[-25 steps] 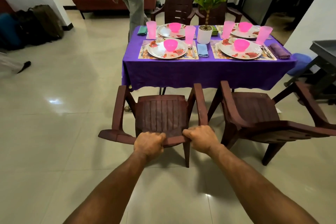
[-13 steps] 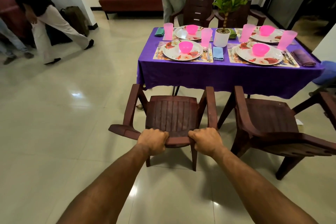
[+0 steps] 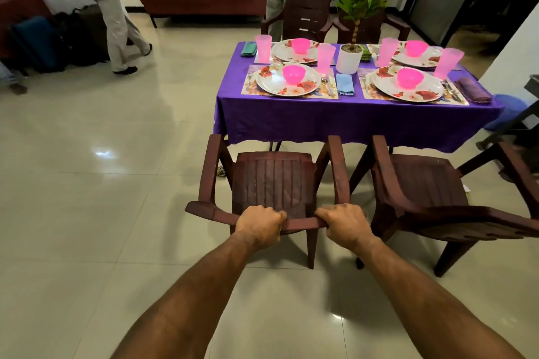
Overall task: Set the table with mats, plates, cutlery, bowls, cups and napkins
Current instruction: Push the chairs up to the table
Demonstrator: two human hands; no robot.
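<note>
Over the last second the chair (image 3: 274, 183), its top rail gripped by the left hand (image 3: 259, 229) and right hand (image 3: 344, 227) with fingers curled tight round it, has come closer to the purple-clothed desk (image 3: 350, 116), which suggests the setting is finished and only seating remains. From largest to smallest, the desk carries 4 mats (image 3: 291, 95), 4 plates (image 3: 287, 83), 4 pink cups (image 3: 326, 58), 4 pink bowls (image 3: 294, 74), 4 napkins (image 3: 345, 84), 1 potted plant (image 3: 349, 58), and cutlery too small to count.

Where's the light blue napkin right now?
Head view, on the purple tablecloth: the light blue napkin lies between the two near place settings, just in front of the white plant pot.
</note>
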